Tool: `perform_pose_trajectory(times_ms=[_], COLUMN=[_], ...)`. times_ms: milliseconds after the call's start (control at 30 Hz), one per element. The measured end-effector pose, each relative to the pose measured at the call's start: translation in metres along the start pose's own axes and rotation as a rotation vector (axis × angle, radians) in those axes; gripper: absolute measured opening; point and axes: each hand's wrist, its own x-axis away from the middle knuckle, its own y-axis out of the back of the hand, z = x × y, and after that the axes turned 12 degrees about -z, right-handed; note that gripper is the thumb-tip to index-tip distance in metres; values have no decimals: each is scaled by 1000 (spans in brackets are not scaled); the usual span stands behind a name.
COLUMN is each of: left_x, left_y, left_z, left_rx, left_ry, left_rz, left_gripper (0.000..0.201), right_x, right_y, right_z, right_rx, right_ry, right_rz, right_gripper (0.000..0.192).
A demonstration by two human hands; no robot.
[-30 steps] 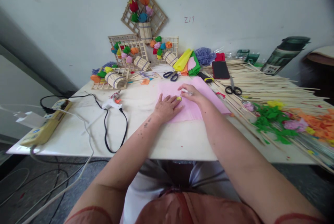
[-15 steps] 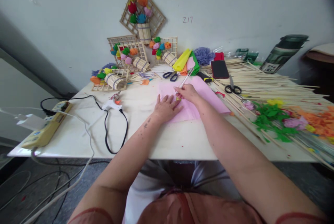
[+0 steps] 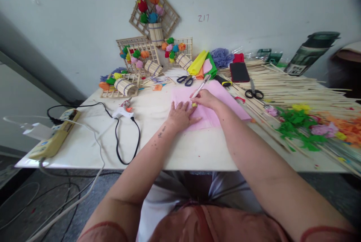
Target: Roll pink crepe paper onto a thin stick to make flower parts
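A sheet of pink paper [image 3: 225, 101] lies on the white table in front of me. My left hand [image 3: 181, 116] rests flat on its left part, fingers spread. In my right hand [image 3: 207, 99] is a white pen [image 3: 202, 86], held slanted with its lower end close to the paper. Between the two hands a small yellow piece [image 3: 194, 105] lies by my left fingertips; its exact shape is too small to tell. The pen's tip is partly hidden by my fingers.
Black-handled scissors [image 3: 185, 80] and folded yellow paper [image 3: 198, 63] lie behind the sheet. To the right are a phone [image 3: 239, 72], more scissors [image 3: 254, 93] and many thin sticks [image 3: 296, 87]. A glue gun [image 3: 123, 113] and a power strip [image 3: 58, 136] sit at left.
My right hand has shifted slightly with the pen, which now stands a little differently beside the yellow piece. My left hand stays flat on the paper. The whole view has moved slightly.
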Motion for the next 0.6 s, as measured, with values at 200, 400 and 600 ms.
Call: perform_pose_trajectory(times_ms=[200, 400, 600], left_x=[1, 2, 6], left_y=[1, 1, 4], left_z=[-2, -4, -6], left_rx=[-1, -2, -20], left_ry=[-6, -9, -24], left_rz=[37, 18, -32], left_gripper=[85, 88, 86], right_x=[-2, -4, -2], right_y=[0, 0, 1], right_z=[-10, -15, -13], right_rx=[68, 57, 77], right_ry=[33, 39, 36], right_rz=[87, 98, 104], right_gripper=[17, 19, 19])
